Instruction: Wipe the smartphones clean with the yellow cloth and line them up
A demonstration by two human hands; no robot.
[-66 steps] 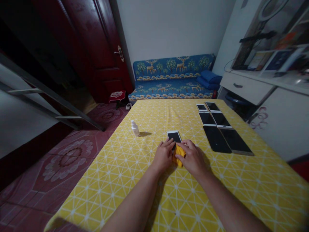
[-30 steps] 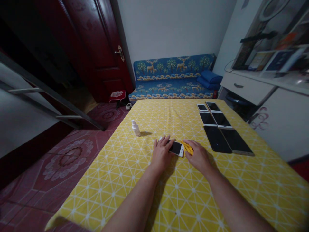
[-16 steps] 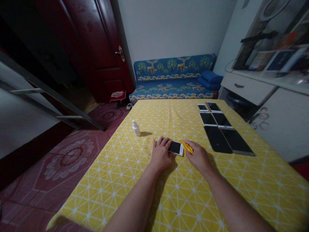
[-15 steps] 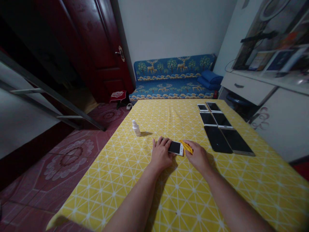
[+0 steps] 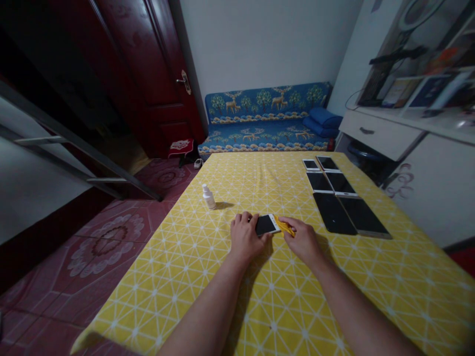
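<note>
A white phone point(image 5: 265, 225) with a dark screen lies on the yellow patterned tablecloth. Over its left end is my left hand point(image 5: 247, 236), fingers closed on the phone's edges. My right hand point(image 5: 301, 238) pinches a yellow cloth point(image 5: 284, 226) that touches the phone's right end. Beyond my left hand, a small white bottle point(image 5: 209, 197) stands upright. Several phones and tablets lie in two columns on the right, among them a black tablet point(image 5: 334, 213) and a dark one with a pale edge point(image 5: 365, 215).
Past the table's far edge is a blue patterned sofa point(image 5: 263, 129) with folded blue cushions point(image 5: 323, 122). A white cabinet point(image 5: 426, 188) stands at the right. On the left are a metal ladder point(image 5: 79, 143) and a red door point(image 5: 156, 74).
The phone and my left hand have shifted slightly left, and the phone has turned a little. The yellow cloth now lies against the phone's right end.
</note>
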